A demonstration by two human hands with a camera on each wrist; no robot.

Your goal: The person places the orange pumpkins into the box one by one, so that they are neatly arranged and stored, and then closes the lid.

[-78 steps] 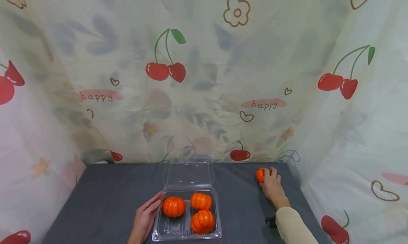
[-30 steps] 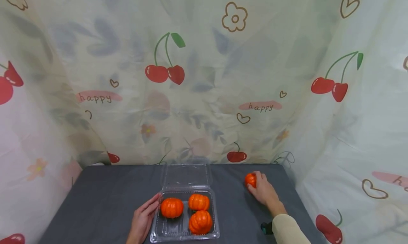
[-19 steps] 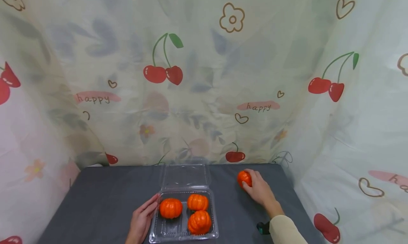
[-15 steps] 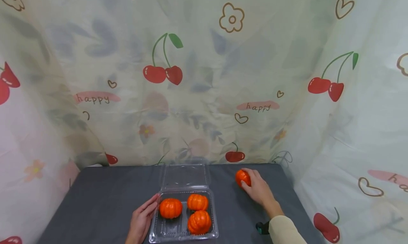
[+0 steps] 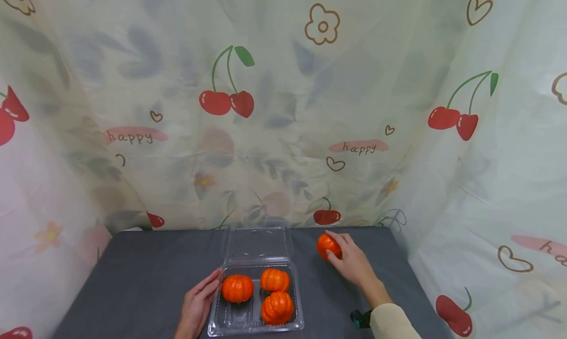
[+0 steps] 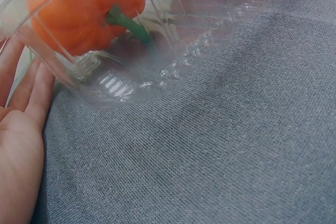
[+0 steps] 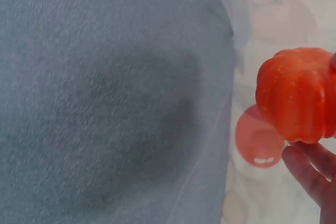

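My right hand (image 5: 352, 261) grips a small orange pumpkin (image 5: 329, 246) and holds it above the table, right of the clear plastic clamshell box (image 5: 256, 330). In the right wrist view the pumpkin (image 7: 296, 95) hangs over the grey cloth's edge, fingers at its side and underneath. The box stands with its lid (image 5: 258, 243) folded back. Inside lie a pumpkin (image 5: 237, 288) at left and two more at right, one behind (image 5: 275, 280) and one in front (image 5: 277, 308). My left hand (image 5: 197, 302) rests straight fingers against the box's left wall; a green stem (image 6: 128, 24) shows through the plastic.
Grey cloth (image 5: 146, 280) covers the table. A printed curtain (image 5: 283, 132) rises along its back edge and both sides. A black device (image 5: 361, 319) sits at my right wrist.
My right hand has carried its pumpkin leftward from the table's far right, lifting it off the cloth. The left hand stays at the box. The head view has shifted slightly.
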